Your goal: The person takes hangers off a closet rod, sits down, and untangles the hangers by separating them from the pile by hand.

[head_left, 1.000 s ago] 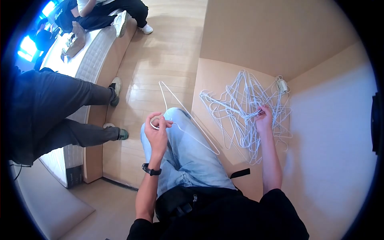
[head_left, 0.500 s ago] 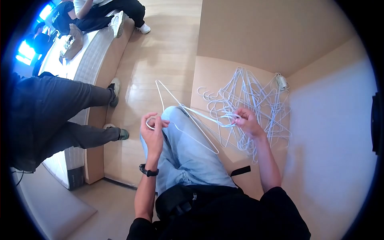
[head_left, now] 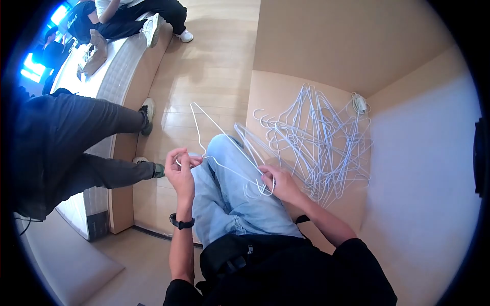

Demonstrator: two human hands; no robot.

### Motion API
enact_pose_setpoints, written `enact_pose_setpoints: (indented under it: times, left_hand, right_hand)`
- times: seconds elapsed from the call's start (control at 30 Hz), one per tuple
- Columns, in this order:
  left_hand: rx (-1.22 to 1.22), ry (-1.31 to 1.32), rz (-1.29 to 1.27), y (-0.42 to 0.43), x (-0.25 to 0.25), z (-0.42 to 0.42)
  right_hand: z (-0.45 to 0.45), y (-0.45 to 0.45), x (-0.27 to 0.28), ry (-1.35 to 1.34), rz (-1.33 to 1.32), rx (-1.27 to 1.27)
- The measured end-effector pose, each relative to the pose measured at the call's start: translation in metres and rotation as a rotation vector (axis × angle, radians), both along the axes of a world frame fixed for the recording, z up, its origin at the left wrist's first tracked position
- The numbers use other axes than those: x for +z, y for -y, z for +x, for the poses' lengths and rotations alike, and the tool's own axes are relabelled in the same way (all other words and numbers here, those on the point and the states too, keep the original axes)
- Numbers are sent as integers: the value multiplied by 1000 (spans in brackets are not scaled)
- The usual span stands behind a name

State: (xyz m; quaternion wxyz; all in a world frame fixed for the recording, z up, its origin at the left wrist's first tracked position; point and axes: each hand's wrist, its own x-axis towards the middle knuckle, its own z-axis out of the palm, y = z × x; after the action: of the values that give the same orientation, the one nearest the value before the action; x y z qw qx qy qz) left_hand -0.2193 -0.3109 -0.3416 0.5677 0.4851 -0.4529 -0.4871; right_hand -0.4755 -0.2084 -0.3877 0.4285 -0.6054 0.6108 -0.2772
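Note:
My left hand (head_left: 181, 171) is closed around the hook of a white wire hanger (head_left: 219, 127). That hanger lies slantwise above my knees, one corner pointing away and its far end reaching my right hand (head_left: 283, 184). The right hand's fingers are closed on a few more white hangers (head_left: 245, 136), whose hooks curl out over my thigh and whose bodies stretch up past my knee. How many it grips cannot be made out. To the right lies a tangled heap of white wire hangers (head_left: 316, 137).
A white adapter with a coiled cord (head_left: 360, 103) sits by the corner of the beige panels (head_left: 347, 41). At left, a person in grey trousers (head_left: 97, 120) stands beside a mattress-topped platform (head_left: 120, 71), where others sit near a paper bag (head_left: 94, 53).
My right hand has drawn back from the heap toward my lap, bringing its hangers along. My left hand has shifted slightly left with its hanger.

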Motion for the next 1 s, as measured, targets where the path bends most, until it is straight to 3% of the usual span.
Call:
enact_pose_setpoints:
  times: [0.07, 0.17, 0.27, 0.4, 0.6, 0.7, 0.8, 1.0]
  left_hand:
    - [5, 15, 6, -3, 1, 12]
    - [52, 39, 7, -3, 4, 18]
    - [81, 16, -47, -4, 8, 22]
    - [204, -17, -54, 1, 18, 16]
    - [233, 29, -159, 6, 33, 38]
    - [243, 36, -189, 5, 39, 45]
    - [250, 17, -186, 3, 39, 47]
    - [215, 25, -182, -1, 36, 43]
  right_hand:
    - [2, -2, -13, 40, -115, -128]
    - [-5, -3, 3, 63, -23, -166]
    - [-17, -9, 5, 224, -14, -142]
    - [-34, -14, 23, 250, -38, -57]
    - [-82, -10, 13, 676, 92, -384]
    - [-88, -11, 38, 797, 124, -264]
    - [-75, -10, 71, 708, 96, -162]
    - [-69, -2, 67, 780, 106, -143]
